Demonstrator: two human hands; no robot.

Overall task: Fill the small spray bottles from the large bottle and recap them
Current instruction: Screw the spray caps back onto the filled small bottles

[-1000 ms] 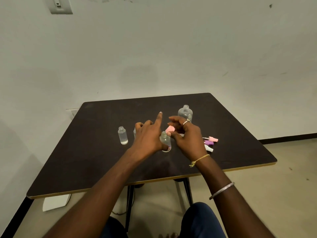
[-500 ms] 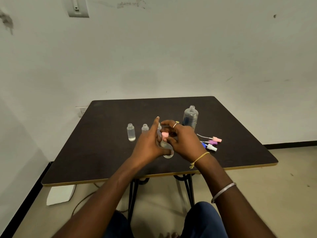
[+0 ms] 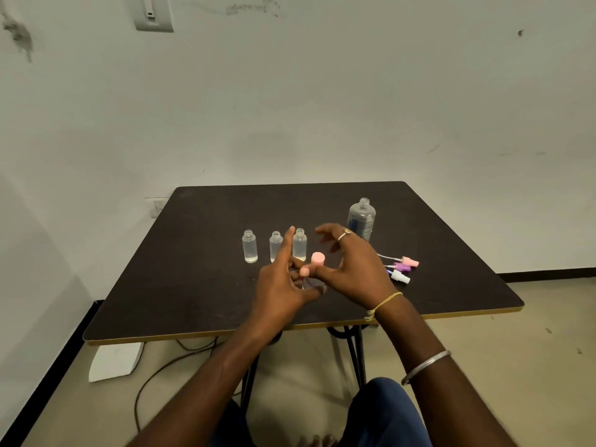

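Left hand [image 3: 282, 285] grips pink-capped bottle [image 3: 317, 259], right hand [image 3: 358, 269] spread; table [image 3: 193, 285] side edges distant.

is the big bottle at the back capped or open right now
Open. The large bottle stands upright on the table with its threaded neck bare; no cap sits on it.

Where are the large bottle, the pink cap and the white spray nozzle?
large bottle [image 3: 362, 221]: head view, clear body.
pink cap [image 3: 318, 257]: head view, top face.
white spray nozzle [image 3: 400, 277]: head view, white head.
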